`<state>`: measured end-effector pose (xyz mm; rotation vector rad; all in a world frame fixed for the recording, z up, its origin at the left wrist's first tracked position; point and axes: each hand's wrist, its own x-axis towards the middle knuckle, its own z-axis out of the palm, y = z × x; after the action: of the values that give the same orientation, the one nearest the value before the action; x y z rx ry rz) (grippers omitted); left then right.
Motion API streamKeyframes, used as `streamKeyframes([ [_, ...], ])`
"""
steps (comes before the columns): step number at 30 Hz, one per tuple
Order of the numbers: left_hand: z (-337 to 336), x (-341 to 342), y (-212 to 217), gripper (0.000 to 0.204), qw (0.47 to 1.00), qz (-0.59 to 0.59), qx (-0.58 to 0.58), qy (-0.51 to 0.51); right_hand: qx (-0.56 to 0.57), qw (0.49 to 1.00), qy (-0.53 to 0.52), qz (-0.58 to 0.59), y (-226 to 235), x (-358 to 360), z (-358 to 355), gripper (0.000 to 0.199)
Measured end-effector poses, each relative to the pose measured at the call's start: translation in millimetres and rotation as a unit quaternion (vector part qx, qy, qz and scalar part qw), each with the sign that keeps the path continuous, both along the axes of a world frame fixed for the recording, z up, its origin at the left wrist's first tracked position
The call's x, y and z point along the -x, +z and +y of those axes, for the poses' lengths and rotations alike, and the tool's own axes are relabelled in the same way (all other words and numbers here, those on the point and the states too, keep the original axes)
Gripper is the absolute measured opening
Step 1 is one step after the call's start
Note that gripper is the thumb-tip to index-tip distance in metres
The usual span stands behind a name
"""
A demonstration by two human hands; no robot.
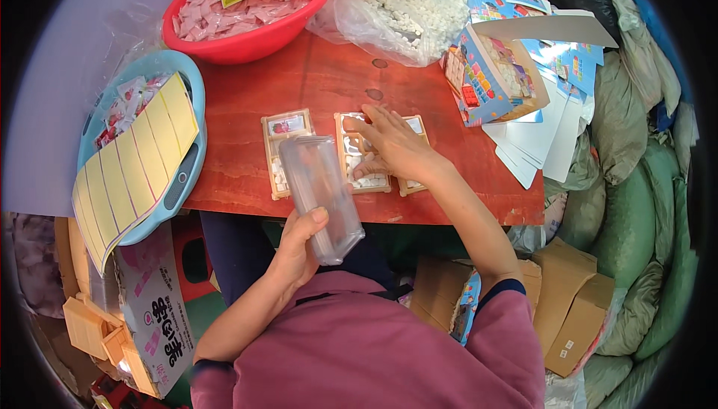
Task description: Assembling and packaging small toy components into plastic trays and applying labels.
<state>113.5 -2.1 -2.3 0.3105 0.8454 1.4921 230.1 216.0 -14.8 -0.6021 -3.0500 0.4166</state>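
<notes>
A red-brown table (314, 87) fills the centre of the frame, crowded at the top by a red bowl (247, 39) of pink packets and a bag of white pellets (419, 9). Your left hand (299, 248), lower centre, has its fingers curled around a stack of clear plastic lids (320, 192), thumb pressed on the near end. Your right hand (393, 147) lies flat, fingers spread, over the middle tray (359, 173) of three small tan trays at centre. The trays hold white pellets and small picture cards. Risk: the stack is smooth and tilted over the left tray (283, 156); a loose hold may let the lids slide and scatter pellets. The right tray (415, 185) sits close to the table edge.
</notes>
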Motion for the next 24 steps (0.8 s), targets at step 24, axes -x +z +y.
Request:
streamKeyframes([
  [24,-6,4,3,0.072,1.000,-0.012,-0.021,0.003,0.414,0.866,-0.122,0.251,72,5,-86,0.020],
])
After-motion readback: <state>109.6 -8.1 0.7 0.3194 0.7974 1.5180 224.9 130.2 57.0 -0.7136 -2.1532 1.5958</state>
